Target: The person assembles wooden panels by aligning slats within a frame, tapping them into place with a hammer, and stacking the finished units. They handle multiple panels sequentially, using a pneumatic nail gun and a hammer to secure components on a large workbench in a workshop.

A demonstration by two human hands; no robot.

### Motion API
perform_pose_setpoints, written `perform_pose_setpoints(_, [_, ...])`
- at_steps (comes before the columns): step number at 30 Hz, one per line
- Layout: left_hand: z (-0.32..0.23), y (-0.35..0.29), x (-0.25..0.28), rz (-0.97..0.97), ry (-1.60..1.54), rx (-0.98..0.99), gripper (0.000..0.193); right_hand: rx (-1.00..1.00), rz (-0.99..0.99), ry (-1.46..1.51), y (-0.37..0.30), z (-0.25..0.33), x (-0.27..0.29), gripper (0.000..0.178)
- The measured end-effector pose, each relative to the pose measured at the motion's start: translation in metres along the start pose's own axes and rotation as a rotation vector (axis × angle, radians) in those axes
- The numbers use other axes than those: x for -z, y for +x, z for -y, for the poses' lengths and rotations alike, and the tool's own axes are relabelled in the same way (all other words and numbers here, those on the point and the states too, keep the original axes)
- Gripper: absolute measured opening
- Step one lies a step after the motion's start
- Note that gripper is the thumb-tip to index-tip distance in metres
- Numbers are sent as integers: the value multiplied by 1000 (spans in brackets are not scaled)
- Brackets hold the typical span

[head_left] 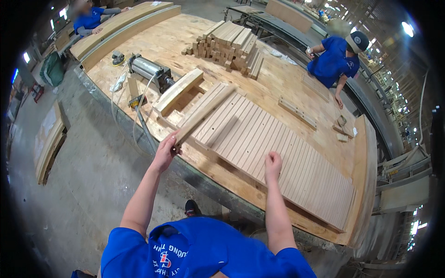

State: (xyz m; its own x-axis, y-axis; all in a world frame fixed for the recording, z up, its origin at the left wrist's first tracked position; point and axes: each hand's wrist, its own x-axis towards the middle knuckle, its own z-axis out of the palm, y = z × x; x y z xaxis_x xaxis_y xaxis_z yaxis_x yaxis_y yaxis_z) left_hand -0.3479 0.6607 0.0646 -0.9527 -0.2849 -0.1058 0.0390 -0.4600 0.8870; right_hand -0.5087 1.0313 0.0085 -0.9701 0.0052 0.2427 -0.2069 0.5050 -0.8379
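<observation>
Blue shirt (204,243) across the lower edge. Beyond it, the left hand (165,152) has its fingers around the near end of a wooden bar (204,116), slanting over a slatted panel (282,148) on the wooden counter (269,95). Right hand (273,166): fingers curled closed, over the panel.

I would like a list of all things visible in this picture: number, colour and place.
Table: one, light brown top, centre
Slats: many, pale brown, side by side on table
Wooden bar: one, light brown, over slats' left end
Wood stack: one, light brown, table's far side
Metal cylinder: one, silver, table's left part
Thick beam: one, pale brown, right of cylinder
Loose strip: at least one, pale brown, beyond slats
Bag: one, green, floor at left
Co-workers: two, in blue, upper left and upper right
Shirt: one, blue, bottom
Shoe: one, dark, below table
Left hand: one, bare, gripping bar
Right hand: one, bare, curled over slats
</observation>
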Motion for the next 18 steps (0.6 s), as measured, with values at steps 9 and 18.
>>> perform_pose_setpoints(9, [15,107,64,-187,123,52,36,234,-92,-401,-16,22,-20,6])
perform_pose_setpoints(18, [-8,127,107,-83,1098,202,48,224,-99,-350,-17,21,-27,7])
